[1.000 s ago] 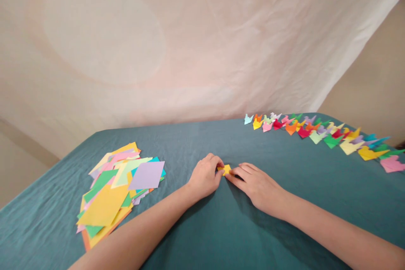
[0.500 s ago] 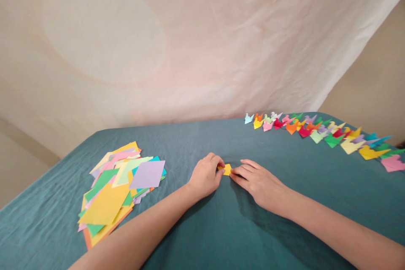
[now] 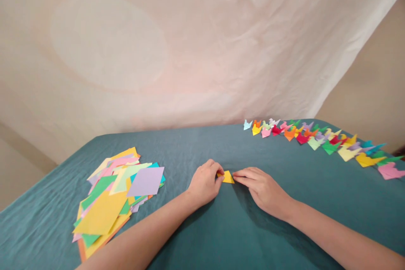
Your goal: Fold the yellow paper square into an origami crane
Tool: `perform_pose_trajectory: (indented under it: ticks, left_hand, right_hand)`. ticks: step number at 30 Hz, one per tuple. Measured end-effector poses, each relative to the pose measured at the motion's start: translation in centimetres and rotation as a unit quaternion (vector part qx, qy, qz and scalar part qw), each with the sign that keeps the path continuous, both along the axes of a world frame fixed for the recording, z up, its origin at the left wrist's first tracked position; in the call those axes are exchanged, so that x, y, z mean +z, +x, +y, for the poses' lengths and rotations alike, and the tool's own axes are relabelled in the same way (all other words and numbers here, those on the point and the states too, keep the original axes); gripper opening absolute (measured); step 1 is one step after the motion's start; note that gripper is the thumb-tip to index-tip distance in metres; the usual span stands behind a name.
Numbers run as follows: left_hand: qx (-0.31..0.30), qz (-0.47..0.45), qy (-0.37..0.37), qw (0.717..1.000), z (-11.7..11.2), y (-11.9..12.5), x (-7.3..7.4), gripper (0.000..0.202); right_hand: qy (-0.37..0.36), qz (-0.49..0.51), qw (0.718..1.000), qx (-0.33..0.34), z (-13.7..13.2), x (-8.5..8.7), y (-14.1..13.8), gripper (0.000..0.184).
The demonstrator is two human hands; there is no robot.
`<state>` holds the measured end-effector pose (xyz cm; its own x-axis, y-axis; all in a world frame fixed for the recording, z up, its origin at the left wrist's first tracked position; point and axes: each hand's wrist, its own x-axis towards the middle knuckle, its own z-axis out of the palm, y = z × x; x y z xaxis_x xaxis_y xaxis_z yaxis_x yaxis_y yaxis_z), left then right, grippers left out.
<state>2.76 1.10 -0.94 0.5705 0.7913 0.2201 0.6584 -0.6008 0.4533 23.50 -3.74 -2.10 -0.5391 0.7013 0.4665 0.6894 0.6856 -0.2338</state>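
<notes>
A small folded piece of yellow paper [image 3: 228, 177] lies on the green cloth between my hands. My left hand [image 3: 205, 181] is closed, pinching the paper's left end between thumb and fingers. From the other side, my right hand [image 3: 261, 187] comes in with its fingers pressed together, the tips at the paper's right edge. The paper now shows a slanted right side, and its left end is hidden under my left fingers.
A loose pile of coloured paper squares [image 3: 107, 206] lies to the left, a lilac square [image 3: 146, 181] on top. Rows of folded paper birds [image 3: 303, 135] stand along the far right. A pale backdrop [image 3: 190, 50] hangs behind the table [image 3: 196, 143].
The right side of the yellow paper went from a pointed corner to a slanted edge. My right fingers have drawn closer together there. The whole view has shifted slightly.
</notes>
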Motion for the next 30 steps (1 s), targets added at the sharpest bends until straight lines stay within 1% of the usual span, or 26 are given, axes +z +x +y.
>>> perform_pose_trajectory:
  ticks: [5, 8, 10, 13, 17, 21, 25, 30]
  left_hand:
    - [0.001, -0.004, 0.011, 1.0, -0.1, 0.0, -0.2, 0.008]
    - [-0.004, -0.004, 0.02, 1.0, -0.1, -0.1, -0.2, 0.007]
    - [-0.024, 0.01, 0.026, 0.999, 0.0, -0.4, 0.0, 0.008]
    - [-0.066, 0.046, 0.045, 0.996, 0.1, -1.1, 0.6, 0.015]
    - [-0.093, 0.115, 0.101, 0.984, -0.3, -1.9, 1.7, 0.025]
    - [-0.125, 0.191, 0.164, 0.96, -1.7, -1.7, 2.5, 0.023]
    - [-0.126, 0.238, 0.194, 0.943, -2.8, -1.2, 2.6, 0.022]
    - [-0.11, 0.262, 0.198, 0.938, -3.1, -1.2, 2.5, 0.024]
  right_hand:
    - [-0.004, -0.042, 0.999, 0.034, 0.0, -0.4, -0.8, 0.04]
    - [-0.018, -0.059, 0.998, 0.03, 0.1, -0.5, -1.0, 0.041]
    - [-0.027, -0.064, 0.997, 0.028, 0.1, -0.6, -1.0, 0.04]
    - [-0.038, -0.071, 0.996, 0.026, 0.2, -0.4, -1.0, 0.038]
    - [-0.045, -0.071, 0.996, 0.024, 0.1, -0.3, -1.0, 0.036]
    - [-0.048, -0.061, 0.997, 0.027, 0.1, -0.1, -1.1, 0.037]
    - [-0.052, -0.058, 0.997, 0.026, 0.1, 0.0, -1.1, 0.041]
    - [-0.047, -0.067, 0.996, 0.03, 0.1, 0.1, -1.2, 0.042]
